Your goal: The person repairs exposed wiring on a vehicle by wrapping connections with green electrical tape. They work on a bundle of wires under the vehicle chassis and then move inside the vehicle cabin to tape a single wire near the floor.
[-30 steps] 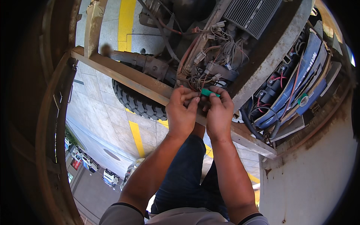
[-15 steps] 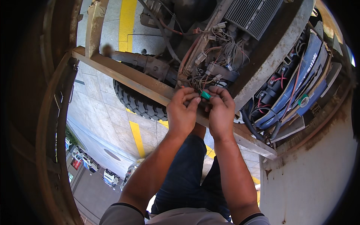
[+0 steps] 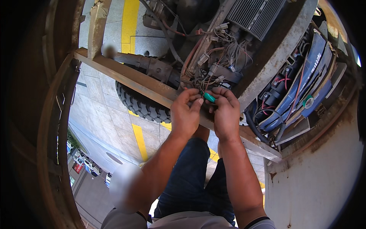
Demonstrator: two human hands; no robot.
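My left hand (image 3: 185, 113) is closed in a pinch at the lower end of a bundle of thin wires (image 3: 206, 81), apparently on one of them; its fingers hide the exact grip. Close beside it, my right hand (image 3: 226, 114) pinches a small green piece of tape (image 3: 209, 97) between thumb and fingers. This tape lies right at the wire end, between the two hands. Whether it is wrapped round the wire or only touching it cannot be seen.
A rusty frame beam (image 3: 133, 78) runs beneath the hands, with a tyre (image 3: 143, 101) below it. White connectors (image 3: 204, 58) and a finned metal unit (image 3: 255, 17) sit above. At the right, a green tape roll (image 3: 308, 101) lies by blue panels (image 3: 301, 89) and black wiring.
The green tape has turned slightly between the fingers and looks more rounded. Both hands stay at the same spot. A blurred patch now covers part of my left forearm.
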